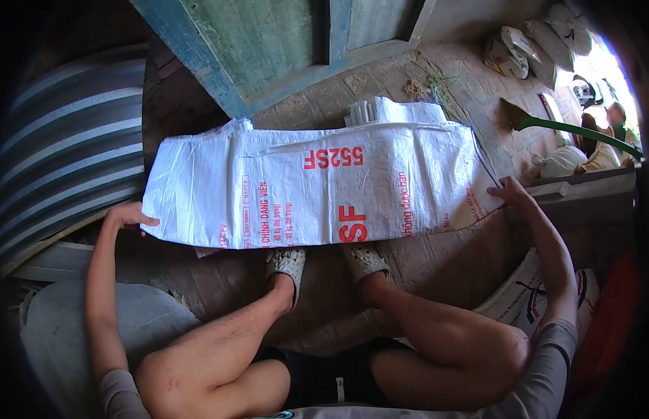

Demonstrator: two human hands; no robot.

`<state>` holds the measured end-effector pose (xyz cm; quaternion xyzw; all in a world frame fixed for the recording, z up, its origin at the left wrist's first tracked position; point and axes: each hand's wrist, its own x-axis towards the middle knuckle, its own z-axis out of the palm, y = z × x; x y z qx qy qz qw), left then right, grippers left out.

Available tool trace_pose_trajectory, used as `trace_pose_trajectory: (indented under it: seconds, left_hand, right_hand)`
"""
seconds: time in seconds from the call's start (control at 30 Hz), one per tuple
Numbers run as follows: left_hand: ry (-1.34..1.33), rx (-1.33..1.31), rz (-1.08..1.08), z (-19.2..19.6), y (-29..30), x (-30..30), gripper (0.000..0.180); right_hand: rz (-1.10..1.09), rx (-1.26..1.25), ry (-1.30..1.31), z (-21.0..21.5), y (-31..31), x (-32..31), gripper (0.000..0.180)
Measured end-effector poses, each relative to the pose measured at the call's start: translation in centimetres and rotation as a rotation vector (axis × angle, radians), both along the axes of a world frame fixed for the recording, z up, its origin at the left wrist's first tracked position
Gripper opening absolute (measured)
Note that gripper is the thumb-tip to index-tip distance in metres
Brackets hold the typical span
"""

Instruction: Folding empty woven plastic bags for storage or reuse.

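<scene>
**A:** What lies on the floor (443, 77) here?

**B:** A white woven sack (317, 188) with red print, spread flat across the brick paving, running from nine o'clock to three o'clock just beyond the person's sandalled feet (289, 264).

**A:** And the hands?

**B:** Wide apart, one at each end. The left hand (129, 215) rests at the sack's nine o'clock corner, fingers curled at its edge; whether they pinch the cloth cannot be told. The right hand (511, 192) lies with fingers spread flat on the three o'clock end, pressing it down, clamped on nothing.

**A:** What surrounds them?

**B:** A corrugated metal sheet (73, 146) stands at nine o'clock, a weathered blue-green wooden door frame (268, 56) at twelve. More filled sacks (541, 42) sit at one o'clock, a green hose (583, 133) curves at two, and another printed sack (527, 297) lies at four.
</scene>
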<state>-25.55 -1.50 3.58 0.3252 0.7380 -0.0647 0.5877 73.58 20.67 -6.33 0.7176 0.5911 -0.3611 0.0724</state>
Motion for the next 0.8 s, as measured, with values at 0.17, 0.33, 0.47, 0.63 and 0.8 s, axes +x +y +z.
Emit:
trace_pose_trajectory:
  seconds: [0.17, 0.33, 0.47, 0.63, 0.8]
  left_hand:
    - [-0.003, 0.033, -0.028, -7.3, 3.3, 1.6, 0.051]
    - [0.326, -0.003, 0.062, 5.8, 1.2, 1.4, 0.041]
    - [0.497, 0.040, -0.258, 6.0, 3.9, 5.4, 0.037]
    - [0.792, 0.386, -0.959, 8.0, 4.4, 18.3, 0.028]
    - [0.564, 0.568, -1.082, 8.1, 3.4, 26.8, 0.033]
  right_hand:
    - [0.034, 0.153, -0.112, 2.3, 1.9, 19.6, 0.049]
    - [0.043, -0.018, 0.086, 2.0, -0.2, -0.7, 0.046]
    - [-0.053, -0.062, 0.080, 3.8, -0.6, -1.6, 0.046]
    - [-0.039, -0.064, 0.016, 3.0, -1.1, -3.6, 0.048]
    - [0.009, -0.068, 0.005, 2.5, -0.5, -4.7, 0.049]
